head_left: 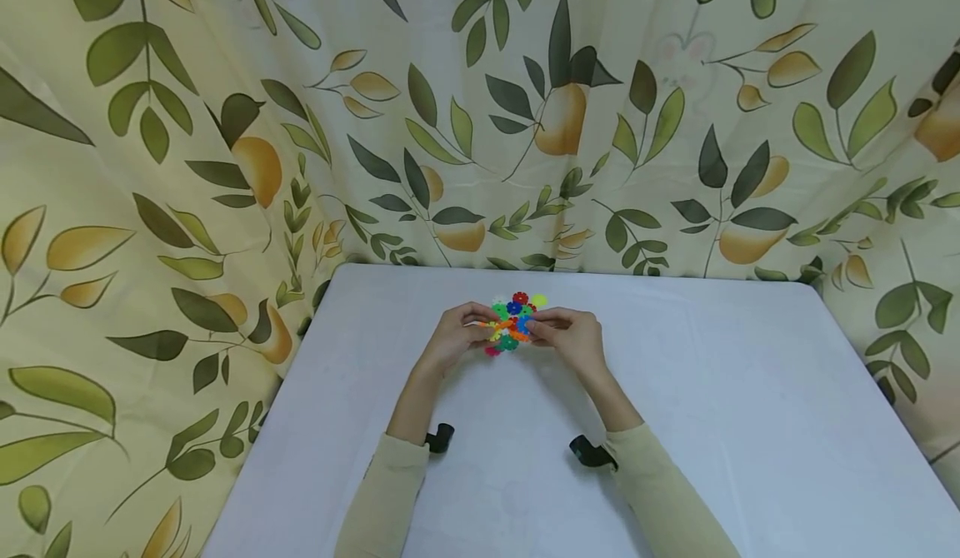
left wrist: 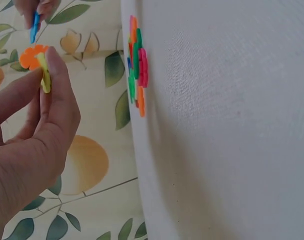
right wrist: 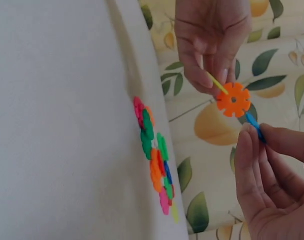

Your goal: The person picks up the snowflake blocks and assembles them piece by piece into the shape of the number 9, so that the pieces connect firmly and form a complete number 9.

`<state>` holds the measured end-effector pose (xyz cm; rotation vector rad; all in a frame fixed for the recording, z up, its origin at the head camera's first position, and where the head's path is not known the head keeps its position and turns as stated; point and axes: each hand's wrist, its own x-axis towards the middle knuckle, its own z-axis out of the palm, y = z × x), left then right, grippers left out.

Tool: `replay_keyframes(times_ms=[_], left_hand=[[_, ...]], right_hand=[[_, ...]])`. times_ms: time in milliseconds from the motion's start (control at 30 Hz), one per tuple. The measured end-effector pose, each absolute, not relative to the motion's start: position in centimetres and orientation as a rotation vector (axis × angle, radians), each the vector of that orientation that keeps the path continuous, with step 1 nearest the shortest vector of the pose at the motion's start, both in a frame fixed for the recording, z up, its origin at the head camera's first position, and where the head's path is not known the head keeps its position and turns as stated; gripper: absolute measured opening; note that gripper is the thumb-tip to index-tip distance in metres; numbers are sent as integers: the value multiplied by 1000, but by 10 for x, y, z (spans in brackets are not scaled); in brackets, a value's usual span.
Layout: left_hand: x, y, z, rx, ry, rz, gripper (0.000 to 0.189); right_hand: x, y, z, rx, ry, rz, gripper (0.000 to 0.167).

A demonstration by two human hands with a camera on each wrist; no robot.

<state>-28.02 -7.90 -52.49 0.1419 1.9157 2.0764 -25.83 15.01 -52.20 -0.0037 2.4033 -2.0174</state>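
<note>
Above the worktop (head_left: 495,475), left fingers (left wrist: 61,95) pinched a yellow disc (left wrist: 45,79) apparently slotted into an orange disc (right wrist: 234,108); right fingers (right wrist: 247,167) pinched a blue disc (right wrist: 254,127). Likely light and stiff, they suited rim grips.

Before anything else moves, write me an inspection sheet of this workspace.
Surface: rectangular table covered in white.
Job's things: orange notched plastic disc touching a yellow notched plastic disc; blue plastic disc close by, contact unclear; cluster of multicoloured notched plastic discs on the table.
Clutter: nothing seen.
Hands: left hand pinches the yellow disc; right hand pinches the blue disc.
Cables: nothing seen.
Surroundings: cream fabric curtain printed with leaves and fruit.
</note>
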Motion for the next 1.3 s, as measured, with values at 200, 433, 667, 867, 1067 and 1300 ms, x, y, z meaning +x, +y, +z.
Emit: replay_keyframes(times_ms=[200,433,667,867,1067,1300], left_hand=[[-279,-76,-525,168,1926,2068,22],[-277,-74,-524,174,1979,2015,21],[-277,-73,-527,182,2024,1983,19],[-276,-72,-528,155,2042,2040,20],[-276,-73,-525,160,2074,2011,20],[-277,-77,-520,168,2133,1942,17]], right_hand=[[-255,148,-517,17,2322,-2070,30],[-254,146,-517,43,2274,-2154,27],[-252,144,-518,48,2287,-2170,27],[-250,142,-518,36,2306,-2159,22],[-249,141,-517,11,2243,-2161,21],[-250,140,-513,-24,2230,-2120,20]])
